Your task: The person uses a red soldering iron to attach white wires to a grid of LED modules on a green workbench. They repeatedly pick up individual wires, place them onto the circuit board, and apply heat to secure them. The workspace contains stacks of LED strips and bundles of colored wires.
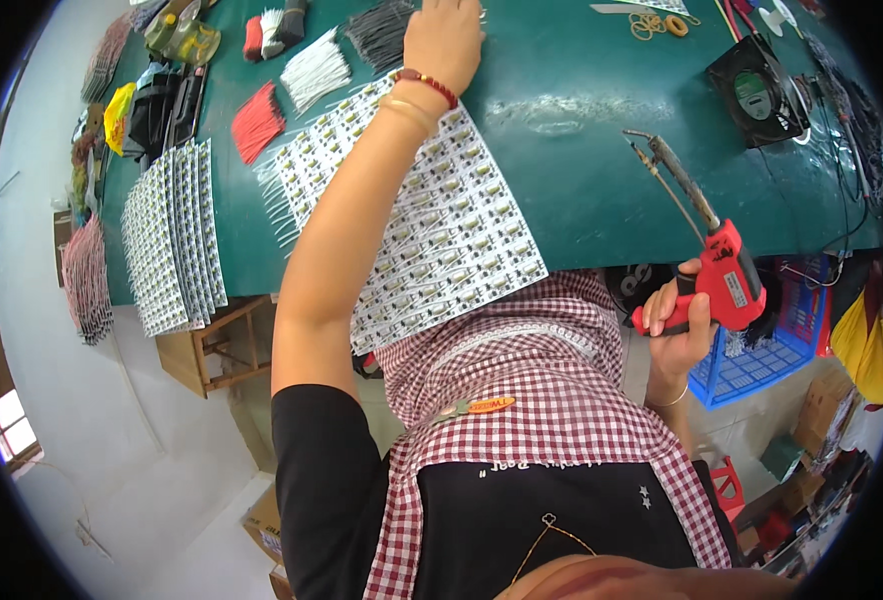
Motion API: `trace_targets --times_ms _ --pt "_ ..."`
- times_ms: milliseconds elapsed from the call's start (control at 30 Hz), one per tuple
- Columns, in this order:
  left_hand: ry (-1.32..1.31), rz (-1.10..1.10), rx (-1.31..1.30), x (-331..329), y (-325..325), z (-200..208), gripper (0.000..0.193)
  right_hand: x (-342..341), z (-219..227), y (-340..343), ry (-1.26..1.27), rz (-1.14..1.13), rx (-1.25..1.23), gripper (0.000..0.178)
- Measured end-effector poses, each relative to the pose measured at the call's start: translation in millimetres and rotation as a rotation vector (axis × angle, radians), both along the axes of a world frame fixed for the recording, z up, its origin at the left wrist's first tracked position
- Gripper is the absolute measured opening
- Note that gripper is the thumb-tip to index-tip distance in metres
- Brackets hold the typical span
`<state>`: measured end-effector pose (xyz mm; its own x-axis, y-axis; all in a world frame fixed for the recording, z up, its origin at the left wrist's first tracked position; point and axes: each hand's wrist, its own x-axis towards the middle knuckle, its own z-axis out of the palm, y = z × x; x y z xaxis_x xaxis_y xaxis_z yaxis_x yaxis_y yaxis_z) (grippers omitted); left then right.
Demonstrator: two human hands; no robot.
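- We are sitting in an electronics assembly workshop.
- Panels of small circuit boards point(432, 230) are covering the green workbench point(602, 170).
- Cut wire bundles point(259, 122) are lying beside them.
- A red soldering gun point(717, 270) is pointing over the bench.

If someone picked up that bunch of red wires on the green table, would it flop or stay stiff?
The red wire bundle would probably stay fairly straight, since the pieces look short and cut even. Loose strands might slip out, as no tie shows. It likely feels light.

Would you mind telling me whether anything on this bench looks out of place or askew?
The large circuit board panel lies askew, its near corner overhanging the green table edge onto the checked apron. The left hand reaches beyond it; the right hand holds a red soldering gun.
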<state>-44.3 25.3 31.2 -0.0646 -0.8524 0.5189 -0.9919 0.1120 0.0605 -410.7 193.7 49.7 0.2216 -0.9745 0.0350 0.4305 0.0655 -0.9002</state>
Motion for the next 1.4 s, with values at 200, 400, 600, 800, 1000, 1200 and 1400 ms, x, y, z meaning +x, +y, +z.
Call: trace_targets --times_ms 200,400,600,800,1000,1200,1400 --pt "0.013 0.161 0.123 22 -30 -23 0.032 -8 -2 6 0.014 -0.082 0.025 0.043" --pt "0.075 0.167 0.236 10 -31 -14 0.017 -5 6 -5 0.045 -0.083 0.009 0.042" --pt "0.084 0.148 0.244 12 -30 -11 0.014 1 7 -8 0.03 -0.068 0.001 0.042" --pt "0.163 0.133 0.272 14 -28 -5 0.021 5 8 -4 0.014 -0.061 0.025 0.04" --pt "0.194 0.089 0.265 8 -29 -6 0.02 3 8 -4 0.026 -0.077 0.023 0.04" --pt "0.068 0.011 0.159 4 -27 -17 0.025 8 10 -2 0.021 -0.083 0.018 0.04" --pt "0.15 -0.052 0.03 16 -11 -5 0.025 12 13 -3 0.007 -0.105 -0.023 0.042"
